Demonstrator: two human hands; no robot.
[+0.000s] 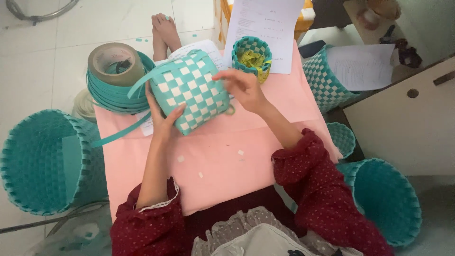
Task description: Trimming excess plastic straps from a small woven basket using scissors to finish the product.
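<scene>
Both hands' grip clamped on checkered basket (190,91): left hand (163,118), right hand (244,86); small basket (251,53) holds yellow scraps (251,60).

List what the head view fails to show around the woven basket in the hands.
- Small woven basket: underside hidden by itself; left hand covers its lower corner.
- Right hand: fingertips hidden against the basket.
- Strap coil: centre hidden by tape roll.
- Paper sheet: top cut off.

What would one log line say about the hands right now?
left hand: holds checkered basket from below | right hand: on basket's upper right edge | under: pink table | near: tape roll, small basket
</scene>
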